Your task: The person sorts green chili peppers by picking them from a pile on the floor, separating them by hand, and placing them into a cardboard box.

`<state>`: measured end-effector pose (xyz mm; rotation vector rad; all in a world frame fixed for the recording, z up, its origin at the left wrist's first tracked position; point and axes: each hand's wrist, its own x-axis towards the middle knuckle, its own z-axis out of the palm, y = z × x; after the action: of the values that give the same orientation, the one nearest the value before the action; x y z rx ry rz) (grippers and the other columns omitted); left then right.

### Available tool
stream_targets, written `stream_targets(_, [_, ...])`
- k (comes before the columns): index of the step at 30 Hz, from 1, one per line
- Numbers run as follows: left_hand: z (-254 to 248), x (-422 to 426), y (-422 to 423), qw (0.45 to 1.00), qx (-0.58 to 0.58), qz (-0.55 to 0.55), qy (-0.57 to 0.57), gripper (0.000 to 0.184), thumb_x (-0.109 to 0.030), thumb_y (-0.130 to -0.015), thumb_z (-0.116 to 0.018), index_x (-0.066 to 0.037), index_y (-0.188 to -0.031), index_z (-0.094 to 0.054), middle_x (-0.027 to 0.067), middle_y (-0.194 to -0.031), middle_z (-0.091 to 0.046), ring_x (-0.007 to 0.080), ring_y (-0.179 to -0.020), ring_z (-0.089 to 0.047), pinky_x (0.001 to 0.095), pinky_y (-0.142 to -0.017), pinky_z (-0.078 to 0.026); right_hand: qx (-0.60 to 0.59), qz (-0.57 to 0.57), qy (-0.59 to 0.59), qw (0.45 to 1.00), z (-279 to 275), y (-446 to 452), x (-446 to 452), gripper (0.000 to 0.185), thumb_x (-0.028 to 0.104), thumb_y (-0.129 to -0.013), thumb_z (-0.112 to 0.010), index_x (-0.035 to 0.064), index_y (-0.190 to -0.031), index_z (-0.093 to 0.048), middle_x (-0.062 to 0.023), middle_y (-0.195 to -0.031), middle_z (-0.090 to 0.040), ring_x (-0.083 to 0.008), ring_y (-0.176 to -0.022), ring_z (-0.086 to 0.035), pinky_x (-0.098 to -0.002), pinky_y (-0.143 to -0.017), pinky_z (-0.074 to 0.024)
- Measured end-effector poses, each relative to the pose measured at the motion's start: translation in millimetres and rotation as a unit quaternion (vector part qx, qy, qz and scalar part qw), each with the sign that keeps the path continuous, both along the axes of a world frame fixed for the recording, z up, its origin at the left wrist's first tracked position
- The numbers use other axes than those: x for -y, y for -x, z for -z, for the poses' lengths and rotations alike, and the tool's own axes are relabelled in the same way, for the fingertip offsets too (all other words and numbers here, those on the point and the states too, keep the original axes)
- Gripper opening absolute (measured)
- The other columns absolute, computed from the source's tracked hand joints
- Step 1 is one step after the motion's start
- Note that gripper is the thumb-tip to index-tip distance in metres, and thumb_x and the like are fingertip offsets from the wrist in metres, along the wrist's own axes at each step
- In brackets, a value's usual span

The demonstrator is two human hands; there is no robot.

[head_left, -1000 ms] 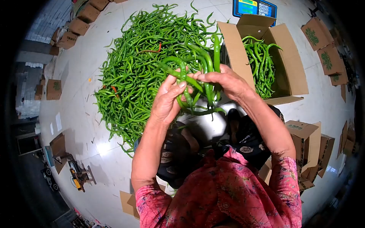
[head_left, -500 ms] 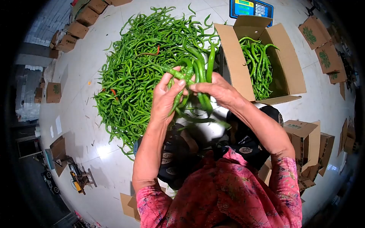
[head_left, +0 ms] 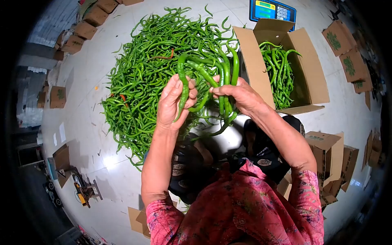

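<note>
Long green peppers are in both hands, in front of a large pile of green peppers (head_left: 143, 81) on the floor. My left hand (head_left: 173, 100) is closed round a curved pepper (head_left: 182, 87) that hangs down over its fingers. To its right, my right hand (head_left: 241, 96) grips a bunch of several long peppers (head_left: 223, 85), their lower ends dangling below the fingers. The hands are a little apart, with pepper stretches between them. A few red peppers (head_left: 164, 56) show in the pile. An open cardboard box (head_left: 312, 65) at the right holds more green peppers (head_left: 279, 75).
A blue scale (head_left: 272, 11) stands behind the open box. Empty cartons (head_left: 326, 151) lie at the lower right, and printed boxes (head_left: 341, 38) line the far right. More boxes (head_left: 96, 15) stand at the upper left. A small wooden stool (head_left: 85, 190) is at the lower left.
The hands have moved slightly apart. The left hand's curved pepper now hangs in front of its fingers, and the peppers dangling below the right hand have shifted.
</note>
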<state>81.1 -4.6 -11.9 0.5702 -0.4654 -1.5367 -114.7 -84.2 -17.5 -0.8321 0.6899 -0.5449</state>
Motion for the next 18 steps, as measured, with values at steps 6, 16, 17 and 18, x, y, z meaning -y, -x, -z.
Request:
stream_targets(6, [-1.9, 1.2, -7.4, 0.999, -0.028, -0.004, 0.042, 0.027, -0.019, -0.097, -0.054, -0.002, -0.118, -0.050, 0.0076, -0.091, -0.052, 0.0104, -0.064, -0.043, 0.0203, -0.051, -0.035, 0.066, 0.016, -0.035, 0.997, -2.7, 2.0, 4.3, 0.034, 0.012, -0.081, -0.070, -0.0001, -0.109, -0.054, -0.0065, -0.092, -0.061, -0.0121, -0.078, -0.059, -0.0246, -0.071, -0.0486])
stream_targets(16, [-11.9, -1.6, -20.7, 0.986, -0.142, -0.020, 0.089, 0.027, -0.028, -0.103, -0.042, -0.003, -0.107, -0.051, 0.0007, -0.077, -0.041, 0.0091, -0.056, -0.037, 0.0225, -0.047, -0.032, -0.026, 0.049, -0.030, 0.998, 5.4, 9.9, 8.2, 0.033, 0.011, -0.080, -0.073, -0.0014, -0.107, -0.058, -0.0097, -0.094, -0.065, -0.0113, -0.077, -0.062, -0.0237, -0.069, -0.0519])
stream_targets(17, [-15.3, -3.0, -22.7, 0.978, -0.177, 0.007, 0.105, 0.030, -0.029, -0.104, -0.039, -0.002, -0.106, -0.051, 0.0012, -0.076, -0.040, 0.0098, -0.056, -0.038, 0.0235, -0.046, -0.032, -0.018, 0.077, -0.062, 0.995, 7.5, 10.9, 10.6, 0.031, 0.010, -0.080, -0.073, -0.0016, -0.106, -0.058, -0.0108, -0.094, -0.065, -0.0116, -0.075, -0.062, -0.0237, -0.067, -0.0530])
stream_targets(18, [-15.9, -2.7, -24.1, 0.972, -0.191, 0.038, 0.129, 0.032, -0.031, -0.104, -0.038, -0.002, -0.103, -0.050, 0.0020, -0.074, -0.040, 0.0101, -0.054, -0.037, 0.0243, -0.046, -0.031, 0.004, 0.097, -0.078, 0.992, 5.3, 11.3, 11.5, 0.027, 0.008, -0.082, -0.071, -0.0014, -0.103, -0.058, -0.0112, -0.091, -0.065, -0.0124, -0.069, -0.063, -0.0234, -0.062, -0.0549])
